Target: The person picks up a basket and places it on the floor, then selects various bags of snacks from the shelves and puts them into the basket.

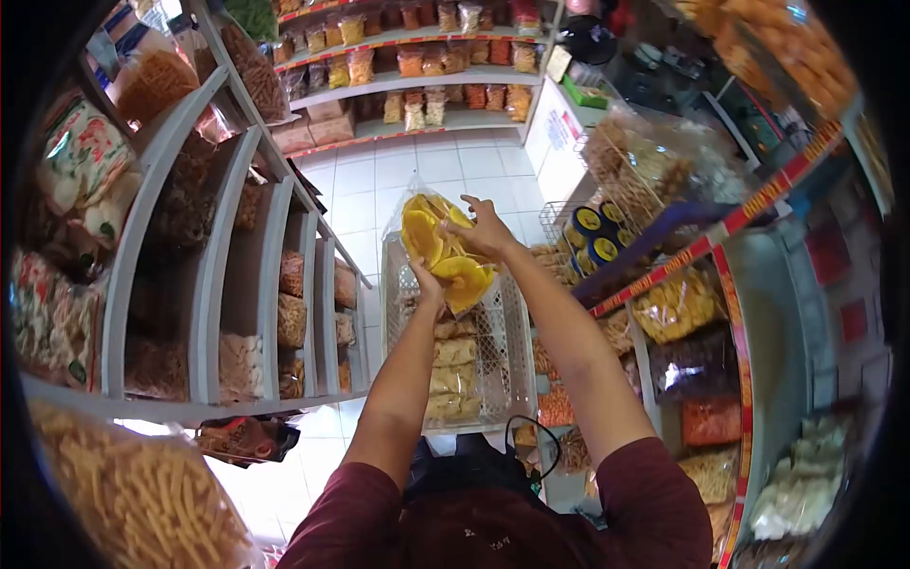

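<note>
A clear plastic bag of large yellow chips (438,245) is held up in the aisle between both my hands. My left hand (428,281) grips it from below, at its lower left side. My right hand (483,232) closes on its upper right edge, fingers curled over the top. Under the bag stands a tall white plastic crate (507,356) holding several pale snack packs stacked on end. Both forearms reach up from dark red sleeves.
Grey shelves (242,284) on the left carry bagged snacks. On the right, a red-edged shelf (730,237) holds more bags and round blue-and-yellow tins (592,242). The white tiled floor (379,180) runs to a far shelf wall of packets (427,71).
</note>
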Available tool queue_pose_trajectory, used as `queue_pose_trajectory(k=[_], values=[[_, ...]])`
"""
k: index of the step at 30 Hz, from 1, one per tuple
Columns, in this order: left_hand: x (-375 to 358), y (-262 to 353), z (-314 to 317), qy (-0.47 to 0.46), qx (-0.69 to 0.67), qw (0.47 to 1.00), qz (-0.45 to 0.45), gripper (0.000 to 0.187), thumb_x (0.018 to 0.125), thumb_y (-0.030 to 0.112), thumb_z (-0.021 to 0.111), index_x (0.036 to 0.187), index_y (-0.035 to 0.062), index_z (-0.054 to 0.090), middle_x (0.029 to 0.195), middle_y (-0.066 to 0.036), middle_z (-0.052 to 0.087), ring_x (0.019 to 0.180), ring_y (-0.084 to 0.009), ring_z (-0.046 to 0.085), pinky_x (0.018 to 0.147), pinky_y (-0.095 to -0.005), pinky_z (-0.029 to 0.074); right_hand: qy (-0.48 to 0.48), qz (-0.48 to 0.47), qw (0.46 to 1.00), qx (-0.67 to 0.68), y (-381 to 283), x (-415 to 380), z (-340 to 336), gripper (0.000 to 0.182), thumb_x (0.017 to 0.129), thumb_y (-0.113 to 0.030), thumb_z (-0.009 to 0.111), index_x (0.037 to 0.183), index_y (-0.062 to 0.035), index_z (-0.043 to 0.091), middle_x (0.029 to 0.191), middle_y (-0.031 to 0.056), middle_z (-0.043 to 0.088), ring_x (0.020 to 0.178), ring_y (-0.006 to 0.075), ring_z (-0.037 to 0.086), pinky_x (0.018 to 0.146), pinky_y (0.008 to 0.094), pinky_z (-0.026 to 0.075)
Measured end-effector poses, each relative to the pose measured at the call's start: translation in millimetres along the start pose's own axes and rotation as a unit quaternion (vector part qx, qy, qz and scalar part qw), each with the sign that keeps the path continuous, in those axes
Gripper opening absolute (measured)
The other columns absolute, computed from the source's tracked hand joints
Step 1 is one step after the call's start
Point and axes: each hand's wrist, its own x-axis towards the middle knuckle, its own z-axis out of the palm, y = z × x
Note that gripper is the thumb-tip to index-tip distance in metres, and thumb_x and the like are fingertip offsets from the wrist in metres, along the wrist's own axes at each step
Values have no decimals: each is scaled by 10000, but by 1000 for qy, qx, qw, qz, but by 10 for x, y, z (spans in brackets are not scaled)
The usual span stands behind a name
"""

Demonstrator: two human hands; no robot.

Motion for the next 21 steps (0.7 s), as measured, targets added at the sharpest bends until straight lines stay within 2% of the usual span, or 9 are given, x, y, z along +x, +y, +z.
queue_pose_trajectory(k=[2, 5, 8, 12, 15, 19, 21], values=[[150, -94, -195, 42, 1, 999, -7, 687, 945, 594, 313, 1341, 73, 524, 1279, -141, 616, 1148, -296, 605, 1004, -434, 458, 48, 40, 997, 34, 351, 348, 290, 1010, 796, -762, 640, 1477, -41, 444, 1448, 258, 440, 1282, 351, 533, 1061, 412, 454], [474, -337, -536, 71, -11, 997, 11, 668, 950, 582, 338, 1335, 64, 509, 1273, -126, 602, 1144, -289, 583, 1020, -427, 432, -80, 138, 981, 107, 569, 646, 443, 1000, 804, -784, 594, 1458, -35, 480, 1466, 254, 479, 1317, 347, 524, 1079, 414, 437], [709, -667, -886, 126, -21, 992, 20, 654, 966, 563, 355, 1347, 46, 482, 1317, -118, 554, 1174, -283, 543, 1048, -424, 402, -151, 99, 983, 36, 884, 898, 715, 954, 810, -747, 620, 1436, -35, 513, 1402, 233, 562, 1306, 351, 539, 1078, 410, 436], [1031, -1154, -1360, 168, -71, 982, 51, 665, 990, 554, 344, 1388, 35, 463, 1378, -129, 520, 1231, -281, 512, 1081, -424, 371, -209, 73, 975, -22, 1117, 1162, 986, 863, 803, -674, 665, 1421, -86, 538, 1420, 185, 562, 1306, 330, 539, 1080, 416, 438], [1257, -1379, -1484, 167, -98, 979, 70, 645, 984, 566, 323, 1349, 62, 491, 1331, -110, 550, 1175, -273, 562, 1031, -420, 419, -247, 48, 967, -23, 1301, 1314, 1071, 801, 803, -600, 689, 1422, -113, 540, 1443, 168, 547, 1323, 325, 527, 1091, 427, 433], [1412, -1609, -1617, 249, 30, 968, 29, 566, 1010, 524, 341, 1346, 93, 485, 1267, -84, 568, 1075, -236, 608, 920, -396, 494, -249, 41, 967, -25, 1501, 1581, 1167, 745, 789, -483, 746, 1419, -142, 540, 1427, 156, 560, 1319, 328, 534, 1109, 420, 433], [1568, -1837, -1852, 251, 75, 964, 42, 563, 1037, 461, 346, 1354, 12, 467, 1316, -165, 538, 1158, -309, 553, 1014, -416, 416, -283, 4, 956, -70, 1531, 1753, 1205, 755, 780, -467, 761, 1424, -144, 533, 1416, 154, 566, 1315, 325, 537, 1104, 422, 441]])
